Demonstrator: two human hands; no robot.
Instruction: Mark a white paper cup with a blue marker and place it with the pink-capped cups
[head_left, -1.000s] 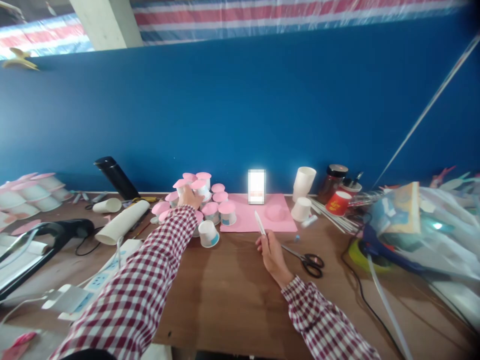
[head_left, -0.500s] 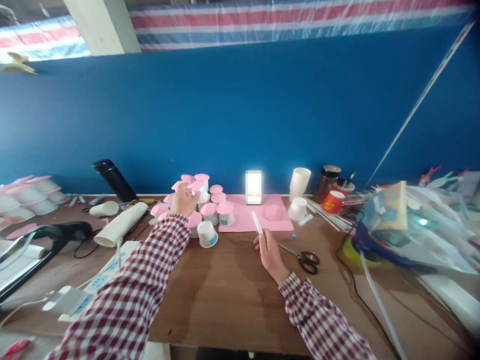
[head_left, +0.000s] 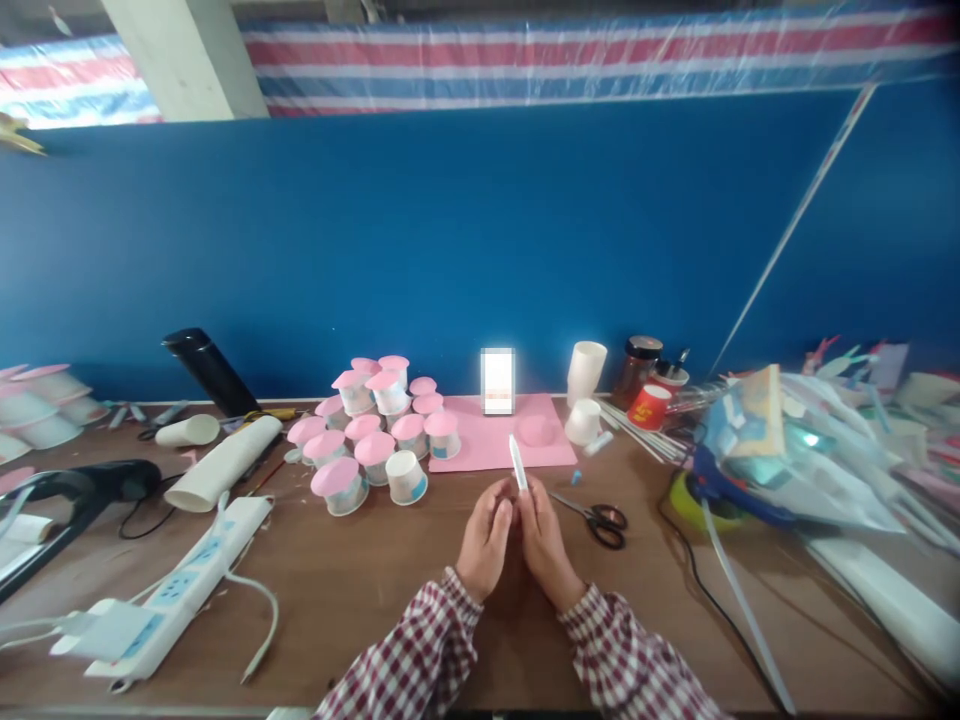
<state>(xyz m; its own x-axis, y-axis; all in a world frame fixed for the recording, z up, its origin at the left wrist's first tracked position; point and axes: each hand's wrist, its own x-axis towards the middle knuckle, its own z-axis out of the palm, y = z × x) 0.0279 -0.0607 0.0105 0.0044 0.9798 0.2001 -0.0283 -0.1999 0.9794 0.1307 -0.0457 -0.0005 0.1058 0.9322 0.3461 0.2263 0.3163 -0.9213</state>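
My right hand (head_left: 543, 535) is closed round a slim white pen-shaped tool (head_left: 518, 462), its tapered tip pointing up and away from me. My left hand (head_left: 486, 538) is pressed up beside it, fingers curled in; whatever they may hold is hidden. Ahead of both hands lies a pink sheet (head_left: 480, 440) with a pink round piece (head_left: 535, 431) on it. Left of the sheet stand several white paper cups topped with pink discs (head_left: 374, 447). One paper cup (head_left: 407, 478) without a disc stands at their front.
Scissors (head_left: 606, 525) lie right of my hands. Further right are a white cup (head_left: 583, 422), a red cup (head_left: 649, 408) and a pile of plastic bags (head_left: 825, 450). To the left are a power strip (head_left: 187, 585), a white roll (head_left: 225, 465) and a black flask (head_left: 211, 372).
My left hand has come back from the cups to my right hand. A disc-topped cup now shows at the front left of the group. The white tool stays in my right hand.
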